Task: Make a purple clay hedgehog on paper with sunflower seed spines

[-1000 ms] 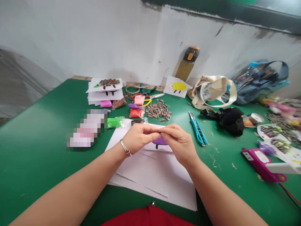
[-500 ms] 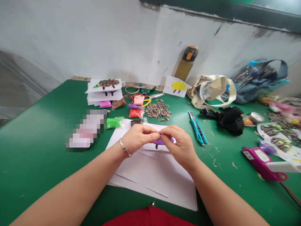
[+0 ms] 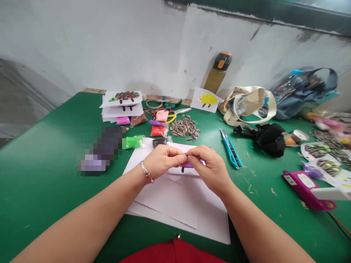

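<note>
Above a stack of white paper sheets (image 3: 175, 204), my left hand (image 3: 161, 160) and my right hand (image 3: 212, 170) meet fingertip to fingertip. Both are closed in a pinch around a small dark piece (image 3: 187, 155), mostly covered by the fingers; its kind is hard to make out. Just below the fingertips, a purple clay shape (image 3: 188, 165) with a short black leg lies on the top sheet, partly hidden by my right hand. A packet of black clay (image 3: 159, 142) lies just beyond my left hand. Sunflower seeds (image 3: 185, 127) are heaped farther back.
A teal utility knife (image 3: 230, 149) lies right of the paper. Green (image 3: 134, 141) and red clay packets (image 3: 159, 130) and scissors (image 3: 182, 110) lie behind. Finished seed pictures (image 3: 122, 98) are stacked at the back left. A purple device (image 3: 307, 190) stands at the right.
Both hands stay nearly in place, still pinching, with only slight finger movement. The pixelated object on the left has turned from light to dark.
</note>
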Demonstrator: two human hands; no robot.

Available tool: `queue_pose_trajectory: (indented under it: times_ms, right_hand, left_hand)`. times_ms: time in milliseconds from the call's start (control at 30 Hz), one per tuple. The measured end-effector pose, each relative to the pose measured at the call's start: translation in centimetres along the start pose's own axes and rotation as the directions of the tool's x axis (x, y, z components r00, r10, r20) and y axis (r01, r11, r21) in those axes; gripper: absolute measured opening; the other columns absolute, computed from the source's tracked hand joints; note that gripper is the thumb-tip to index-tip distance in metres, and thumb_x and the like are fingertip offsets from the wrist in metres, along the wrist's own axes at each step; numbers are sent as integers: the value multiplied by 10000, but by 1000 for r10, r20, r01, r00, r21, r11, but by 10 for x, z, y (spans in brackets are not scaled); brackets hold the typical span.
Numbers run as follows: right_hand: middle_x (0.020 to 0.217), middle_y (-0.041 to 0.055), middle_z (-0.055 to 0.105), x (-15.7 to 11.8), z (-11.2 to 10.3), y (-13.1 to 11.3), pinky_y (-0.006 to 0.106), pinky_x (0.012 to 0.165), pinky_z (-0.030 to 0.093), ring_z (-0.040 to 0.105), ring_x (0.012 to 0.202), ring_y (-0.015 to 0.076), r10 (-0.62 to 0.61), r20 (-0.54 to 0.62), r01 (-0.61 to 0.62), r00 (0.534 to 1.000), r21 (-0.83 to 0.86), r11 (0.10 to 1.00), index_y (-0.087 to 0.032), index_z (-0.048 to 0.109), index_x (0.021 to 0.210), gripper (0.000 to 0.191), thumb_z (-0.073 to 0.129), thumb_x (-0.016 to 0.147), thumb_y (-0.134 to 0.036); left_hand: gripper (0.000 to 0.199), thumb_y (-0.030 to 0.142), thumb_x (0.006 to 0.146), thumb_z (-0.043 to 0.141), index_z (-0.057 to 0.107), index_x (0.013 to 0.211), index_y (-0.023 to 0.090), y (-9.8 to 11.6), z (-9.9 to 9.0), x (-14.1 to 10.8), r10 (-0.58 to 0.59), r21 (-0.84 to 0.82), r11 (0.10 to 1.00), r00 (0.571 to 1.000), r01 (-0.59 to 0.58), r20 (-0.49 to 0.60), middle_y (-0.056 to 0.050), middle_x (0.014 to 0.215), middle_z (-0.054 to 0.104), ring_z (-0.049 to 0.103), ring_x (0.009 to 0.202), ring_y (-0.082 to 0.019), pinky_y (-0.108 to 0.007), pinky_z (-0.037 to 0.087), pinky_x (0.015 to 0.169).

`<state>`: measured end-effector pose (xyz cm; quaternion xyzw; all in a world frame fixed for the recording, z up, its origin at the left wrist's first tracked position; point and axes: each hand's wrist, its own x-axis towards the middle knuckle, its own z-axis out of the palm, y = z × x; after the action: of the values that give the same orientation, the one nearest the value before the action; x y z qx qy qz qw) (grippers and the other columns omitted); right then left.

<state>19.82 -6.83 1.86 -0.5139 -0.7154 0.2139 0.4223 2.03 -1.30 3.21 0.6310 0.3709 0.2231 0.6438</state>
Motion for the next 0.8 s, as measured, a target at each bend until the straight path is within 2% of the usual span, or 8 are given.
queue_pose_trajectory:
  times_ms: [267,433,633,733,800]
  right_hand:
    - [805,-14,671,0,-3,0,263,757,464,599,738,123,80,42,-81,996,14,997,-234,653,808,164,539,917,-190]
    - [841,-9,693,1,-5,-3,283,776,491,628,790,138,111,45,-116,993,122,986,-248,689,864,145,561,904,-194]
    - [816,-8,680,3,-8,-1,285,736,500,634,752,135,159,65,-169,985,201,965,-237,687,853,127,568,894,-223]
    - [829,3,672,3,-21,6,282,700,489,619,754,143,173,52,-180,984,163,970,-226,680,876,120,569,898,-264]
    - [848,7,677,3,-33,10,282,706,484,620,776,150,184,113,-197,976,109,974,-224,679,879,121,565,897,-261]
  left_hand:
    - [230,333,797,651,726,714,132,2,7,0,34,11,999,998,-34,-45,-46,725,714,629,703,-148,-261,509,688]
    - [237,353,791,665,742,766,131,4,8,-1,47,17,999,999,-47,-20,-37,728,705,612,704,-150,-268,488,682]
    - [270,365,820,635,751,773,126,4,7,-2,60,71,996,998,-58,-29,-46,751,721,630,725,-155,-259,498,691]
    - [311,404,840,615,758,811,129,5,0,-3,100,172,982,986,-76,-136,-53,767,728,630,715,-158,-258,502,665]
    - [320,426,832,624,758,812,136,5,-6,-3,142,257,963,959,-76,-245,-51,767,728,629,711,-164,-256,496,648]
